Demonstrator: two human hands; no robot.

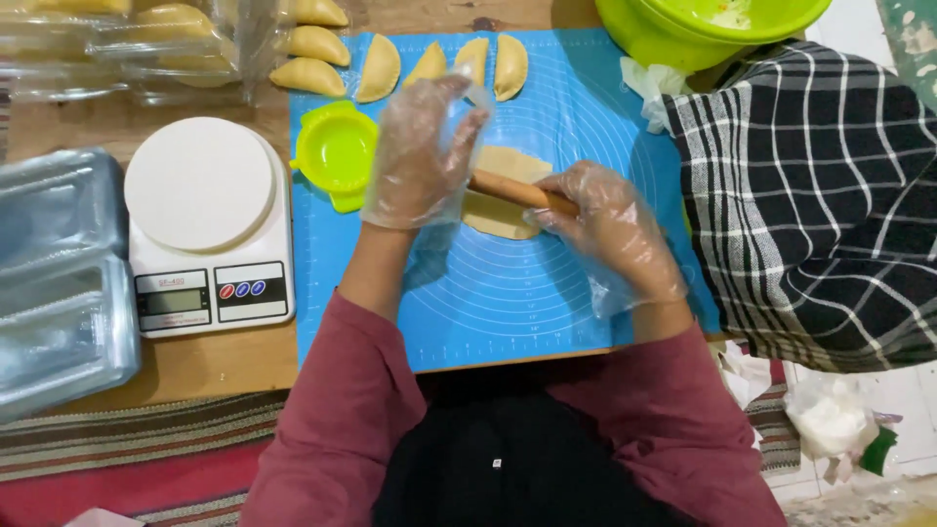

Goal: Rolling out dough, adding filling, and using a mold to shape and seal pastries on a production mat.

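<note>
On the blue mat, head view: both gloved hands worked a wooden rolling pin across a flat dough piece at mat centre. Left hand lay flat on the pin, fingers spread; right hand gripped its end. Green dumpling mould sat just left; white scale stood on the desk.

A low wooden tabletop fills most of the view, its brown surface bare along the 7 o'clock edge. Below it, toward 8 o'clock, a striped woven rug in red, green and cream covers the floor. At 4 o'clock, pale floor tiles show beside the rug. At 2 o'clock a strip of worn, greenish painted surface meets the frame's edge. Light is even and soft, with faint shadows.
</note>
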